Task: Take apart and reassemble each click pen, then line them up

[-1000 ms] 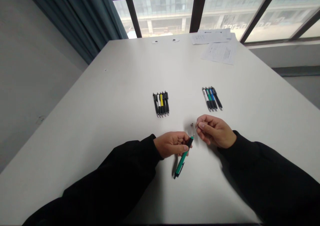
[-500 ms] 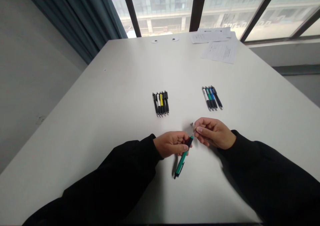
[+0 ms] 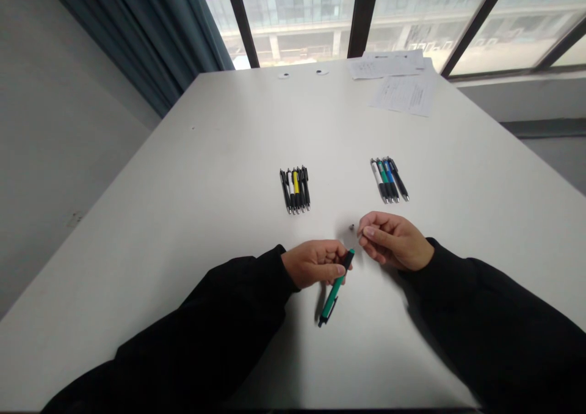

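White surface point(image 3: 220, 157) by the window point(image 3: 302, 23), papers point(image 3: 403, 90) upper right. Gripping green pen point(image 3: 333, 292) at lower centre with left hand point(image 3: 315, 264), black end up. Right hand point(image 3: 396, 243) pinched shut just beside, contents too small to tell. Tiny part point(image 3: 351, 226) close by; left row point(image 3: 295, 190) and right row point(image 3: 388, 180) of pens mid-frame.

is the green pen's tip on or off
Off, apparently: the green plastic pen with black grip, held by the left hand, ends with no silver tip, and a small dark piece lies loose on the white table.
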Available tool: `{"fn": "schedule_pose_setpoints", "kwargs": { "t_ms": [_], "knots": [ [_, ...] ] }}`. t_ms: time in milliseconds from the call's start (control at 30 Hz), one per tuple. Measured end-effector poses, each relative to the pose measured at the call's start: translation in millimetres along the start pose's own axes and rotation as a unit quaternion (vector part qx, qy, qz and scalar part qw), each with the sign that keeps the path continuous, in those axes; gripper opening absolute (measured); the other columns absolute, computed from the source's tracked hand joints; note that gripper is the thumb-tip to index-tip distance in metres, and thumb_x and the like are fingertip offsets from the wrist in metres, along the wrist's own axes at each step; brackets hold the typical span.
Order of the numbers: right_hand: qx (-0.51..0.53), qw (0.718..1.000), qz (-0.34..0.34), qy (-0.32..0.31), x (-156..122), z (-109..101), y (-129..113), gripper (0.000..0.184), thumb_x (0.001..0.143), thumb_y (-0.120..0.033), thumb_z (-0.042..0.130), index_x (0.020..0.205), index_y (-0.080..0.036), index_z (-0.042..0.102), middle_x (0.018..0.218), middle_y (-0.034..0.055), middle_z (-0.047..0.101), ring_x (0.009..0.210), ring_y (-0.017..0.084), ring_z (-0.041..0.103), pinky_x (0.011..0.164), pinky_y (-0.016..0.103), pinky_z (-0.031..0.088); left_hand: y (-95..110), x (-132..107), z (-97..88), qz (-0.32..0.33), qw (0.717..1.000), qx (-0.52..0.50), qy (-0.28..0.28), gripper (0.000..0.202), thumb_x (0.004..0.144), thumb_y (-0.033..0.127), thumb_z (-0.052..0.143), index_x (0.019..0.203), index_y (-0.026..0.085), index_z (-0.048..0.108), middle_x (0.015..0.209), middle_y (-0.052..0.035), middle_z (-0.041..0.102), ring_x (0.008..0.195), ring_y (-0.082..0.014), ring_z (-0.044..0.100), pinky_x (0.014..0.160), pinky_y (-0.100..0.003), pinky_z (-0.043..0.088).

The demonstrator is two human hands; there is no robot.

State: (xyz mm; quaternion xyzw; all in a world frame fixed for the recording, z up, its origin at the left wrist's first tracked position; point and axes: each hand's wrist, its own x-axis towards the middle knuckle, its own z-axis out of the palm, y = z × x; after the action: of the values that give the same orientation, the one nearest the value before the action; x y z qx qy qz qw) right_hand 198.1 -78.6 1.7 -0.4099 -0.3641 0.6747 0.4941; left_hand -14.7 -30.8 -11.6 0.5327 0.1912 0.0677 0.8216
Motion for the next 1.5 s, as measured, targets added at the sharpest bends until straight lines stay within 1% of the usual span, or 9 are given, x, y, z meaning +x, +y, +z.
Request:
{"fn": "schedule_pose_setpoints", "kwargs": {
  "t_ms": [533,700,800,933,1000,1100,1167,1333,1500],
  "knots": [
    [-0.032,0.997,0.023,-0.064,-1,-1,7,0.026,0.078,-0.036,0.076,0.082,-0.014,0.063,0.065,0.0011,0.066,0.042,0.006,0.053,0.035,0.016,0.041,2,0,1.0,-0.006,1.0,-0.01,0.009,0.042,0.075,0.045,0.076,0.091,0.011,0.057,0.071,-0.0019,0.06,0.057,-0.0092,0.055,0.054,-0.021,0.044],
    [-0.117,0.988,0.037,-0.097,-4,0,5,0.03,0.079,-0.041,0.074,0.085,-0.013,0.064,0.062,0.0001,0.063,0.044,0.007,0.051,0.038,0.018,0.041,0,1,-0.1,-0.005,1.0,-0.008,0.005,0.043,0.075,0.045,0.077,0.09,0.011,0.056,0.071,-0.0017,0.06,0.057,-0.0089,0.055,0.054,-0.021,0.044],
    [-0.211,0.975,-0.03,-0.064,-6,-6,-1,0.031,0.083,-0.042,0.07,0.094,-0.014,0.066,0.06,-0.0014,0.058,0.046,0.008,0.048,0.042,0.022,0.04,-1,0,-0.4,0.001,1.0,-0.011,0.004,0.042,0.076,0.044,0.076,0.092,0.011,0.057,0.071,-0.0019,0.061,0.057,-0.0083,0.054,0.054,-0.02,0.044],
    [-0.449,0.867,-0.215,0.033,0,-19,-3,0.03,0.084,-0.035,0.068,0.109,-0.017,0.067,0.086,0.0072,0.063,0.059,0.013,0.052,0.056,0.03,0.047,-1,0,0.3,0.001,1.0,-0.016,0.008,0.041,0.077,0.044,0.075,0.092,0.01,0.057,0.071,-0.0022,0.061,0.057,-0.0079,0.054,0.054,-0.02,0.043],
    [-0.536,0.808,-0.246,0.004,6,-22,-1,0.033,0.086,-0.032,0.066,0.116,-0.019,0.066,0.102,0.0124,0.063,0.071,0.017,0.057,0.066,0.035,0.051,0,-1,0.8,0.002,1.0,-0.018,0.008,0.04,0.077,0.043,0.075,0.092,0.01,0.057,0.07,-0.002,0.061,0.057,-0.0081,0.054,0.054,-0.02,0.043],
    [-0.576,0.778,-0.248,-0.035,12,-20,2,0.022,0.092,-0.027,0.056,0.107,-0.018,0.07,0.1,0.0138,0.065,0.085,0.023,0.061,0.079,0.04,0.051,2,-1,0.9,-0.002,1.0,-0.012,0.011,0.039,0.078,0.042,0.074,0.092,0.01,0.057,0.071,-0.0021,0.061,0.057,-0.0082,0.054,0.055,-0.02,0.043],
    [-0.549,0.802,-0.234,-0.029,12,-17,1,0.019,0.092,-0.026,0.055,0.097,-0.017,0.072,0.094,0.0125,0.067,0.085,0.023,0.062,0.08,0.039,0.051,2,-1,0.6,-0.007,1.0,-0.007,0.013,0.039,0.078,0.042,0.074,0.092,0.011,0.057,0.071,-0.0024,0.061,0.057,-0.0085,0.054,0.054,-0.02,0.043],
    [-0.303,0.946,-0.116,-0.007,2,-15,-6,0.019,0.083,-0.035,0.07,0.091,-0.017,0.072,0.068,0.003,0.065,0.056,0.014,0.055,0.054,0.029,0.046,4,0,0.1,-0.01,1.0,0.003,0.005,0.041,0.078,0.045,0.074,0.093,0.011,0.058,0.072,-0.0024,0.06,0.057,-0.0088,0.055,0.054,-0.02,0.044],
    [-0.2,0.975,-0.078,-0.05,0,-13,-8,0.022,0.077,-0.034,0.078,0.09,-0.017,0.074,0.07,0.003,0.066,0.054,0.012,0.055,0.052,0.028,0.046,5,0,0.0,-0.004,1.0,0.013,-0.002,0.042,0.078,0.046,0.073,0.095,0.01,0.058,0.071,-0.0013,0.058,0.057,-0.0084,0.053,0.054,-0.02,0.043]
  ]
}}
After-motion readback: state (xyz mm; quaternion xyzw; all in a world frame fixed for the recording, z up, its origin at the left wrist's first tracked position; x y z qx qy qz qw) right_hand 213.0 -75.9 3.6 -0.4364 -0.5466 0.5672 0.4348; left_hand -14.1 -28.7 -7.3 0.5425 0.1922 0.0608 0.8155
